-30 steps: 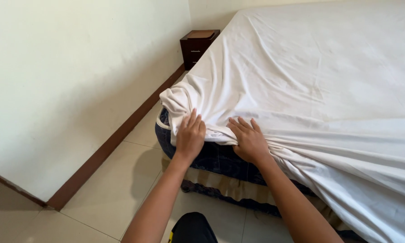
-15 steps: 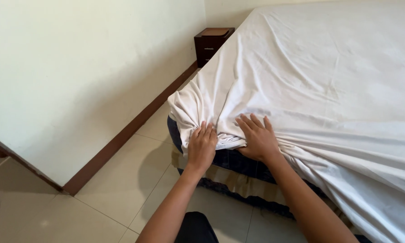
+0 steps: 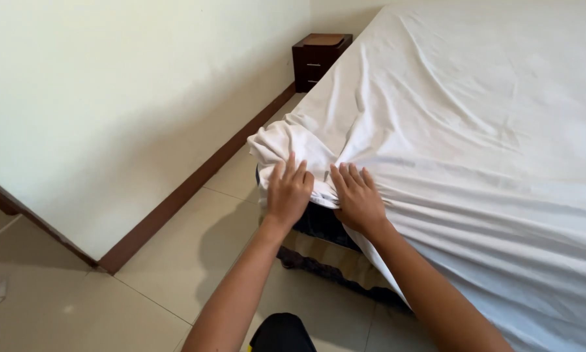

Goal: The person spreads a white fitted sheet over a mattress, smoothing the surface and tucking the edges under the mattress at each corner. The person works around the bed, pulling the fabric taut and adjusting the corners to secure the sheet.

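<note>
Two bare hands press on one white sheet (image 3: 475, 130), soft and creased, bunched at the mattress corner (image 3: 319, 225). Left hand (image 3: 288, 192) lies fingers together, gripping a fold; right hand (image 3: 358, 199) spreads flat, holding nothing. One dark wooden nightstand (image 3: 319, 58) stands by glossy beige tiles (image 3: 169, 261).

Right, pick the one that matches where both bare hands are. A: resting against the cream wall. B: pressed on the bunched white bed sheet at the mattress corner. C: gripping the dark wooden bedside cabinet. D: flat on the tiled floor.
B: the left hand and right hand lie side by side on the bunched white bed sheet at the mattress corner.
</note>
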